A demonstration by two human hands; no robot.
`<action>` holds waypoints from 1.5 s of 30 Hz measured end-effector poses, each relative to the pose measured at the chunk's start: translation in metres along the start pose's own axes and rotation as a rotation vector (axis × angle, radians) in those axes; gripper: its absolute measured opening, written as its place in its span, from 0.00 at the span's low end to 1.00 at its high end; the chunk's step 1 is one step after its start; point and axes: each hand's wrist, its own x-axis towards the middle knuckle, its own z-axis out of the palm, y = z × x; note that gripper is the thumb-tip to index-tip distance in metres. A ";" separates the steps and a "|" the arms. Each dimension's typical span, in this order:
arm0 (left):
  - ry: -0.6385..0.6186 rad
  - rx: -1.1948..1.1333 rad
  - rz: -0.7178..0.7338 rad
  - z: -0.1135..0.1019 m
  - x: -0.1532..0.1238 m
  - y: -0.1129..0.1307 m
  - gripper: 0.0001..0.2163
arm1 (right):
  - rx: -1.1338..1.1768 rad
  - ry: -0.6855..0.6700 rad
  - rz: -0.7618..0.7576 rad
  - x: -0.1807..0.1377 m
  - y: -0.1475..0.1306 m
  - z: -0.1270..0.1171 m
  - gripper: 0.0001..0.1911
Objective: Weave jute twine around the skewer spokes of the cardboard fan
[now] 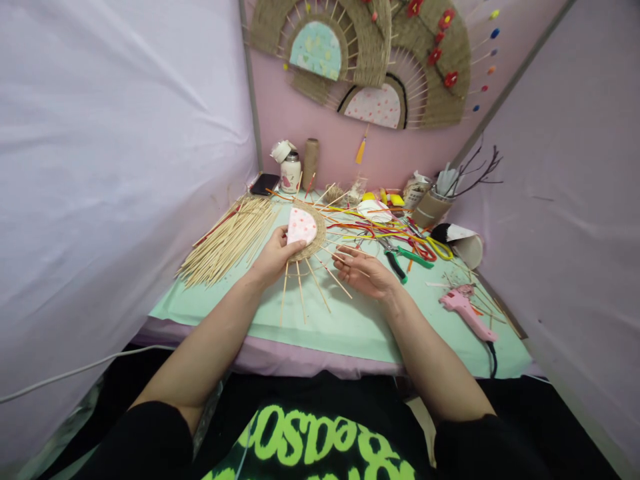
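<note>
Spoked fan (302,226) in L grip (275,257), just by R grip (364,272).

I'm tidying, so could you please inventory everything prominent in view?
Half-round spotted fan: one, white-pink-tan, centre
Slim wooden sticks: many, tan, left
Flat phone: one, black, back left
Patterned bottle: one, white, back left
Twine spool: one, brown, beside bottle
Long thin strands: several, red-yellow, right
Metal pliers: one, green-black, right
Plastic glue gun: one, pink, right
Woven wall fans: two, tan, top
Twig-filled container: one, brown, back right
Left hand: one, holding fan
Right hand: one, among fan's sticks
</note>
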 end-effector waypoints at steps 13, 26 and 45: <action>-0.003 -0.004 0.004 0.000 0.000 0.000 0.26 | -0.007 0.004 0.005 -0.001 -0.001 0.002 0.21; 0.023 0.022 -0.022 0.000 0.000 0.000 0.25 | -0.027 0.006 -0.017 0.001 0.000 0.001 0.21; 0.065 0.008 -0.004 0.003 -0.002 0.006 0.25 | -0.007 0.068 0.021 0.001 -0.002 -0.003 0.16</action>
